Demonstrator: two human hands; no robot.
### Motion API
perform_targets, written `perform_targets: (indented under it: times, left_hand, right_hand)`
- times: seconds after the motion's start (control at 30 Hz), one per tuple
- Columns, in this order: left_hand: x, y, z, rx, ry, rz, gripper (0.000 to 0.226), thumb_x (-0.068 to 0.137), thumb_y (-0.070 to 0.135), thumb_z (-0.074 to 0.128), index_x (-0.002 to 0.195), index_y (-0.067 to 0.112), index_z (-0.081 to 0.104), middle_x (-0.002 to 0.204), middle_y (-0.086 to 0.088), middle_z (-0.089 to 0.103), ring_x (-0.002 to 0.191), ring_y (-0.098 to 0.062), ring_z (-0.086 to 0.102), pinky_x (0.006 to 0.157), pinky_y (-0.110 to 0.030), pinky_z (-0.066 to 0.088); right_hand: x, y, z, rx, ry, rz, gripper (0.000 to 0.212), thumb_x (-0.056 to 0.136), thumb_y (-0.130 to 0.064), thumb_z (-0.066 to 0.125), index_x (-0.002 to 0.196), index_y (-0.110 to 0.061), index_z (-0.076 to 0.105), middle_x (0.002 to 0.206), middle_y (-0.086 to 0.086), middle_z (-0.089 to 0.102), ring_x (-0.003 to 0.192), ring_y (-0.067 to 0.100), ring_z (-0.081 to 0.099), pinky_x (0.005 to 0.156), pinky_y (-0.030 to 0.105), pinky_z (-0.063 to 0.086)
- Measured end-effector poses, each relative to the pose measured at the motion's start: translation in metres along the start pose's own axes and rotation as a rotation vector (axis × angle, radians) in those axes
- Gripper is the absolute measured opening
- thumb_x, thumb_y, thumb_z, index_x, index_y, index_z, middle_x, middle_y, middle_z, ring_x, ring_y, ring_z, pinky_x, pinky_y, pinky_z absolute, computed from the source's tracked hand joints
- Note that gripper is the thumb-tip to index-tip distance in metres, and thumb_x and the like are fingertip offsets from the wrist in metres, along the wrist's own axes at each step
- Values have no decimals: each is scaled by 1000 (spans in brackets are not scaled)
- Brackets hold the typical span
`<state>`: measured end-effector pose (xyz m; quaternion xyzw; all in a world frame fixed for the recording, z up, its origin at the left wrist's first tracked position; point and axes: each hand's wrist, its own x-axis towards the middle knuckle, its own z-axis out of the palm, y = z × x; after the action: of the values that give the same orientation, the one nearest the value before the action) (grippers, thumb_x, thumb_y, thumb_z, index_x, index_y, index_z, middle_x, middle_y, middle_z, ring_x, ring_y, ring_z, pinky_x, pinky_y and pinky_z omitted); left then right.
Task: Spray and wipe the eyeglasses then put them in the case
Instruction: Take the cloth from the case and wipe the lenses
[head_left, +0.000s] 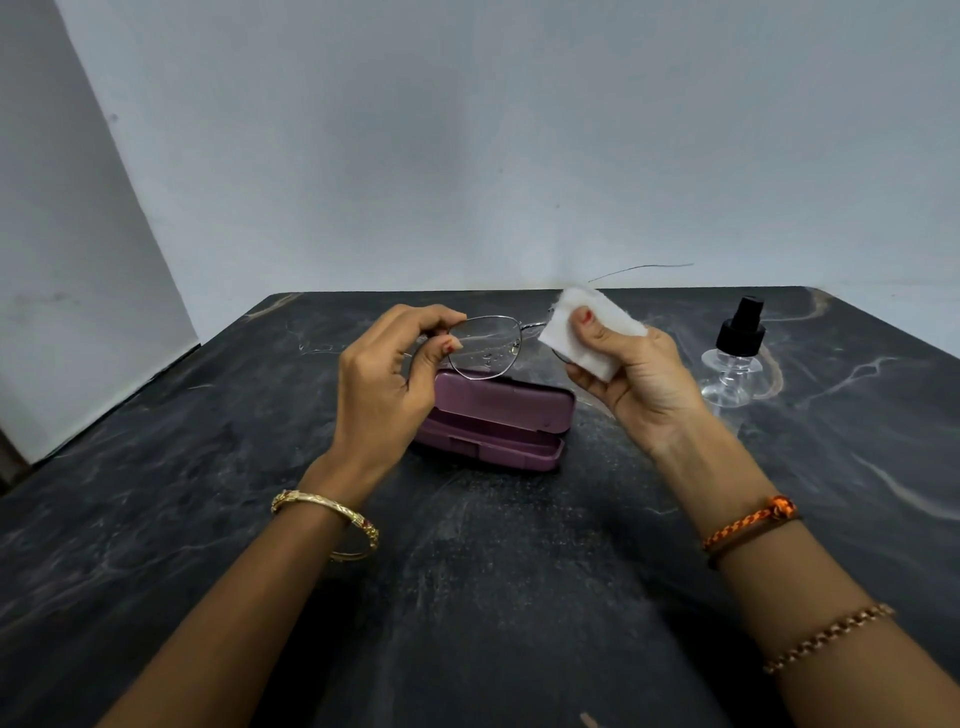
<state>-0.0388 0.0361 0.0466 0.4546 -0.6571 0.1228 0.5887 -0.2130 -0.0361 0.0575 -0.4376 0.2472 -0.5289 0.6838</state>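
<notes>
My left hand pinches the thin metal eyeglasses at the left rim and holds them above the table. Droplets sit on the left lens. My right hand grips a folded white cloth wrapped over the right lens, which is hidden by it. A purple glasses case lies open on the table just below and behind the glasses. A clear spray bottle with a black nozzle stands to the right of my right hand.
The dark marble table stretches toward me from the case. A pale wall rises right behind the table's far edge, and a white panel leans at the left.
</notes>
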Motion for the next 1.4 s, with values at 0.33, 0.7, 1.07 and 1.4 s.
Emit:
perform_targets:
  times: [0.33, 0.7, 1.07, 1.4]
  left_hand:
    - [0, -4, 1, -46, 19, -36, 20, 81, -2, 57, 101, 0, 62, 86, -5, 60, 78, -13, 59, 74, -18, 50]
    - [-7, -1, 8, -59, -23, -7, 20, 80, -5, 58, 99, -4, 62, 84, -7, 61, 79, -10, 58, 75, -9, 49]
    - [-3, -2, 3, -89, 40, -32, 25, 81, -1, 58, 106, 0, 59, 91, -4, 61, 82, 6, 58, 77, -10, 49]
    - [0, -2, -2, 12, 14, 29, 21, 83, -2, 56, 103, -2, 61, 90, -7, 59, 82, -8, 56, 75, -11, 49]
  right_hand:
    - [3, 0, -6, 94, 103, 35, 10, 77, -10, 66, 84, -11, 59, 56, -6, 71, 53, 6, 67, 45, 15, 50]
    - [-3, 17, 13, 303, 198, 8, 6, 79, -16, 65, 83, -17, 60, 57, -5, 71, 52, 6, 65, 44, 14, 48]
    - [-8, 8, 11, -99, -35, -100, 22, 46, -28, 74, 67, -22, 70, 60, -13, 71, 59, -3, 64, 48, 13, 45]
    - [-7, -1, 2, -227, -63, -42, 23, 52, -20, 72, 73, -12, 66, 57, -8, 71, 54, 0, 66, 43, 11, 46]
